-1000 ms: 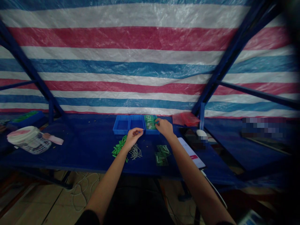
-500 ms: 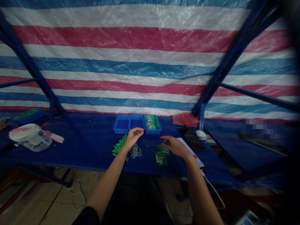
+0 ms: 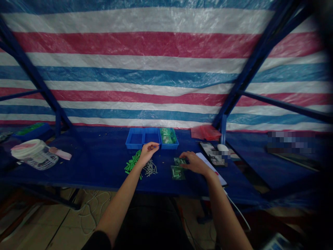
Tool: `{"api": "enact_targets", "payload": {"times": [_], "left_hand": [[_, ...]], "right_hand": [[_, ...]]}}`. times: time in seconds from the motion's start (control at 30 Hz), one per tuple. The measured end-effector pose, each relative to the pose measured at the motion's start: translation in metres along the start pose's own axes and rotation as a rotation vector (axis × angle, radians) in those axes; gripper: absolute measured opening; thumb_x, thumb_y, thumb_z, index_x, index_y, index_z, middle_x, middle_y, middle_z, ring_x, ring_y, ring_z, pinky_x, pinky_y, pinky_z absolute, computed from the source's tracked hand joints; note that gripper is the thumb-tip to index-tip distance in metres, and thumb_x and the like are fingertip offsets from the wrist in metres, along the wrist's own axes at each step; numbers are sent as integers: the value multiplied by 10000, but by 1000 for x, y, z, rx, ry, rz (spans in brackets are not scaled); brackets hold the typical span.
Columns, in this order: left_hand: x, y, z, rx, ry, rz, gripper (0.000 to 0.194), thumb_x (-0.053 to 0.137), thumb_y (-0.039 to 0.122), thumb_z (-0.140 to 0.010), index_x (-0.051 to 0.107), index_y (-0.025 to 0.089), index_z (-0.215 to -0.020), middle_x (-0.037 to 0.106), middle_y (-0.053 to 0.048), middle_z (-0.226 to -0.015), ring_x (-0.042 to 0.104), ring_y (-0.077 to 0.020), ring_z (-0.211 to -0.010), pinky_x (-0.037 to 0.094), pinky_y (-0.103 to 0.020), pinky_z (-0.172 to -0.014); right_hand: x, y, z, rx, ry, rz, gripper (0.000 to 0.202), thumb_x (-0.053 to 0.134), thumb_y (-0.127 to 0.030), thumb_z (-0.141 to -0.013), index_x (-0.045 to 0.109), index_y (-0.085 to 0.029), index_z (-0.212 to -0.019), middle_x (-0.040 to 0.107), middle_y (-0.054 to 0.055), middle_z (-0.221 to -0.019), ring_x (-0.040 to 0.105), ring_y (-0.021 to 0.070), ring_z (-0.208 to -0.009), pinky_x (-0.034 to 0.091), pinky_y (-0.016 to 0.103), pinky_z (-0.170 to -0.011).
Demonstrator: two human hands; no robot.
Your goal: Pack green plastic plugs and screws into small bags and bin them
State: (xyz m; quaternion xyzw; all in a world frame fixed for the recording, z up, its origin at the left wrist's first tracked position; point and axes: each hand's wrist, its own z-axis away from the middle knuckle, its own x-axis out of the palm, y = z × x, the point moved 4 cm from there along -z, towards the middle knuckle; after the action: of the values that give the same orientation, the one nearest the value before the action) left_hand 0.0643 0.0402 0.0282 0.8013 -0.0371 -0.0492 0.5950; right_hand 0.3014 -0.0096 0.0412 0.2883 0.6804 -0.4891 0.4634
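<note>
Small green circuit boards (image 3: 178,172) lying flat on the blue worktop (image 3: 99,163), just right of centre. Right hand (image 3: 194,162) resting on them, fingers spread and touching the upper board, nothing pinched. Left hand (image 3: 148,150) raised just above a heap of metal pins (image 3: 150,168), fingertips closed together; whether on a pin, cannot tell. Green plastic pieces (image 3: 132,162) beside the pins. Behind, three blue bins (image 3: 152,138), rightmost holding more green boards. Far left, a clear tub (image 3: 35,154).
</note>
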Motion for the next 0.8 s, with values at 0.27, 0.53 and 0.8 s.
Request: {"api": "enact_targets", "payload": {"times": [0.27, 0.53, 0.8], "left_hand": [[1, -1, -1, -6, -10, -5, 221, 675, 303, -688, 687, 152, -849, 663, -31, -761, 542, -117, -622, 389, -222, -573], [0, 1, -1, -19, -2, 8, 263, 657, 341, -713, 677, 144, -886, 659, -40, -768, 556, -122, -647, 416, -232, -599], [-2, 3, -1, -12, 76, 33, 305, 672, 399, -683, 675, 134, -834, 630, -19, -659, 532, -113, -592, 400, -225, -555]], "right_hand": [[-13, -2, -19, 76, 163, -274, 179, 609, -329, -689, 555, -222, -821, 599, -25, -678, 534, 131, -597, 361, 241, -569], [-16, -27, -62, -7, 320, -899, 346, 704, -439, -598, 474, -202, -701, 529, -57, -589, 491, 103, -552, 355, 233, -553], [6, -50, -82, -10, 312, -1152, 370, 749, -404, -569, 449, -204, -652, 513, -70, -540, 466, 84, -507, 341, 224, -532]]}}
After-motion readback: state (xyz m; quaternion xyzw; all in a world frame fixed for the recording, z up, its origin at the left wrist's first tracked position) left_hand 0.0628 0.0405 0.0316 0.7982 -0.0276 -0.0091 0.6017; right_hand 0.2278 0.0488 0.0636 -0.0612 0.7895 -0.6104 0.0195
